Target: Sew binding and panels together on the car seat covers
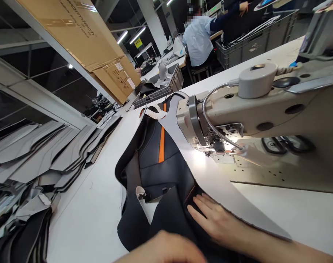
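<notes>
A black cover with an orange stripe (161, 144) lies on the white table, left of the sewing machine (224, 106). My right hand (210, 215) rests flat on its lower right side, fingers spread, beside a stitched seam. At the bottom edge, my left hand (166, 250) is over the lower part of the cover; its fingers are out of sight. A white strip (155, 112) lies at the cover's far end. Light-backed material (237, 204) stretches from under the machine's needle area towards my right forearm.
Stacks of grey and black pieces (59, 149) cover the left side. Grey crates (174, 82) and a large cardboard box (87, 40) stand beyond the table. A person in a light blue top (198, 40) sits further back.
</notes>
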### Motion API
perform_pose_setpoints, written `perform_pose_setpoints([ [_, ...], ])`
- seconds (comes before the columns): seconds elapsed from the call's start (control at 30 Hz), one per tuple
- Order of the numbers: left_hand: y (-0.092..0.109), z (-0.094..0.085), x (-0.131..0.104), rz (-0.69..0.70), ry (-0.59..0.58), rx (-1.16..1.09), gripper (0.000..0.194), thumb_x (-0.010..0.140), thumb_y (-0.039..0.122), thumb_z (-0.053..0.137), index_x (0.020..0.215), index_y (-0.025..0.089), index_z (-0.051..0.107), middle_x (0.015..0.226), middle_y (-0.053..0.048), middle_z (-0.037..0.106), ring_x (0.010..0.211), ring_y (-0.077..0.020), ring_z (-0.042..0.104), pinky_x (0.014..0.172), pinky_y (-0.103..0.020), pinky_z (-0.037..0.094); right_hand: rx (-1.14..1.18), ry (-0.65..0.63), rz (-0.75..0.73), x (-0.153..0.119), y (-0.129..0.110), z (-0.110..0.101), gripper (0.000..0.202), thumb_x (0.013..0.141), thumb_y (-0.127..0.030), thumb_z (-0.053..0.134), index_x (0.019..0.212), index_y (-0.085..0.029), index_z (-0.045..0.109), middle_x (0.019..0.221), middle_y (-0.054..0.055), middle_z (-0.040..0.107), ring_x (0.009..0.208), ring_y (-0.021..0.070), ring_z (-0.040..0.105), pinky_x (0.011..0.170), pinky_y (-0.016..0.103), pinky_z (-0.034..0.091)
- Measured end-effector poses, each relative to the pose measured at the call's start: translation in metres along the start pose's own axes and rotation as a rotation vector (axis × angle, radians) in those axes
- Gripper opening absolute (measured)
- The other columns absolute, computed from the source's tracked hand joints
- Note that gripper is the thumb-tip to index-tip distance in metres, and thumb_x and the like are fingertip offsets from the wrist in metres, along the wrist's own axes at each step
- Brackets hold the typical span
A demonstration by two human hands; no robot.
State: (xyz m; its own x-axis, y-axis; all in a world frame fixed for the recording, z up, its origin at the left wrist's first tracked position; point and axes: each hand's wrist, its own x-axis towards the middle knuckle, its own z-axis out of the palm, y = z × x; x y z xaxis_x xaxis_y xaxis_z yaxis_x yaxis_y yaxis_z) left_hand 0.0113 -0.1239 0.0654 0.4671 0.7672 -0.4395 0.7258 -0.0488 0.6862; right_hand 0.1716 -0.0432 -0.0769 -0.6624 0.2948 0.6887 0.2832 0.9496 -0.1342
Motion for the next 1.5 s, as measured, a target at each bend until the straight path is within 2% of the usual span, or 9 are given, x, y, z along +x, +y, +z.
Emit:
perform_pose_setpoints([
  [0.1, -0.006, -0.020, 0.046, 0.173, 0.272, 0.544, 0.039, 0.094, 0.020, 0.036, 0.133, 0.015, 0.043, 0.134, -0.012, 0.048, 0.126, -0.0236, 0.042, 0.105, -0.039, 0.037, -0.129, 0.059, -0.012, 0.006, -0.004, -0.007, 0.036, 0.071, -0.017, 0.052, 0.105, -0.009, 0.060, 0.102, 0.018, 0.064, 0.095, 0.0282, 0.059, 0.085, 0.039, 0.047],
  [0.2, -0.019, -0.027, 0.102, 0.455, 0.312, 1.023, 0.031, 0.095, 0.015, 0.036, 0.122, 0.012, 0.051, 0.128, -0.012, 0.054, 0.124, -0.0239, 0.044, 0.104, -0.041, 0.037, -0.172, 0.018, -0.029, 0.003, -0.005, -0.009, 0.038, 0.069, -0.015, 0.049, 0.104, -0.008, 0.060, 0.091, 0.014, 0.065, 0.087, 0.0267, 0.059, 0.083, 0.040, 0.046],
  [0.3, -0.036, -0.043, 0.129, 0.602, 0.220, 1.092, 0.026, 0.095, 0.014, 0.034, 0.103, 0.013, 0.059, 0.107, -0.009, 0.064, 0.107, -0.0178, 0.057, 0.094, -0.034, 0.045, -0.199, 0.005, -0.036, -0.002, -0.003, -0.008, 0.044, 0.069, -0.014, 0.049, 0.111, -0.008, 0.058, 0.098, 0.016, 0.065, 0.089, 0.0276, 0.059, 0.085, 0.041, 0.045],
  [0.4, -0.052, -0.071, 0.122, 0.650, 0.171, 1.040, 0.027, 0.095, 0.013, 0.033, 0.097, 0.015, 0.060, 0.101, -0.008, 0.066, 0.103, -0.0156, 0.058, 0.092, -0.031, 0.046, -0.155, -0.002, -0.061, -0.003, 0.000, -0.006, 0.041, 0.071, -0.013, 0.049, 0.111, -0.010, 0.059, 0.105, 0.016, 0.064, 0.095, 0.0276, 0.058, 0.089, 0.042, 0.043],
  [0.53, -0.058, -0.089, 0.105, 0.545, 0.196, 1.005, 0.025, 0.090, 0.011, 0.036, 0.102, 0.014, 0.058, 0.108, -0.009, 0.064, 0.110, -0.0181, 0.055, 0.099, -0.037, 0.042, -0.119, -0.038, -0.075, 0.002, 0.003, -0.007, 0.028, 0.073, -0.014, 0.051, 0.098, -0.009, 0.063, 0.099, 0.018, 0.066, 0.094, 0.0284, 0.060, 0.094, 0.043, 0.041],
  [0.7, -0.045, -0.071, 0.096, 0.332, 0.086, 1.056, 0.054, 0.079, 0.022, 0.052, 0.132, 0.014, 0.042, 0.130, -0.018, 0.049, 0.124, -0.0300, 0.042, 0.101, -0.050, 0.035, -0.101, -0.069, -0.077, 0.003, 0.002, -0.009, 0.021, 0.072, -0.013, 0.052, 0.089, -0.009, 0.065, 0.088, 0.017, 0.067, 0.085, 0.0287, 0.062, 0.094, 0.047, 0.041],
  [0.97, -0.052, -0.048, 0.097, 0.319, 0.051, 1.013, 0.056, 0.084, 0.024, 0.042, 0.139, 0.016, 0.034, 0.143, -0.010, 0.038, 0.135, -0.0292, 0.025, 0.107, -0.065, -0.004, -0.210, -0.077, -0.032, 0.010, -0.002, -0.022, 0.038, 0.074, -0.008, 0.045, 0.108, -0.010, 0.062, 0.100, 0.014, 0.065, 0.094, 0.0274, 0.057, 0.088, 0.046, 0.047],
  [1.17, -0.054, -0.050, 0.113, 0.304, 0.092, 0.977, 0.056, 0.082, 0.025, 0.045, 0.136, 0.017, 0.038, 0.141, -0.010, 0.040, 0.135, -0.0284, 0.026, 0.107, -0.065, 0.002, -0.225, -0.158, -0.081, 0.004, 0.005, -0.023, 0.045, 0.071, -0.008, 0.042, 0.112, 0.002, 0.059, 0.106, 0.022, 0.061, 0.102, 0.0368, 0.054, 0.092, 0.056, 0.041],
  [1.5, -0.056, -0.069, 0.146, 0.230, 0.202, 1.058, 0.051, 0.081, 0.021, 0.049, 0.132, 0.022, 0.043, 0.141, -0.008, 0.040, 0.131, -0.0271, 0.030, 0.108, -0.063, 0.010, -0.139, -0.100, 0.095, -0.002, 0.024, -0.002, 0.054, 0.071, -0.016, 0.052, 0.122, 0.002, 0.050, 0.115, 0.021, 0.058, 0.106, 0.0344, 0.052, 0.096, 0.049, 0.039],
])
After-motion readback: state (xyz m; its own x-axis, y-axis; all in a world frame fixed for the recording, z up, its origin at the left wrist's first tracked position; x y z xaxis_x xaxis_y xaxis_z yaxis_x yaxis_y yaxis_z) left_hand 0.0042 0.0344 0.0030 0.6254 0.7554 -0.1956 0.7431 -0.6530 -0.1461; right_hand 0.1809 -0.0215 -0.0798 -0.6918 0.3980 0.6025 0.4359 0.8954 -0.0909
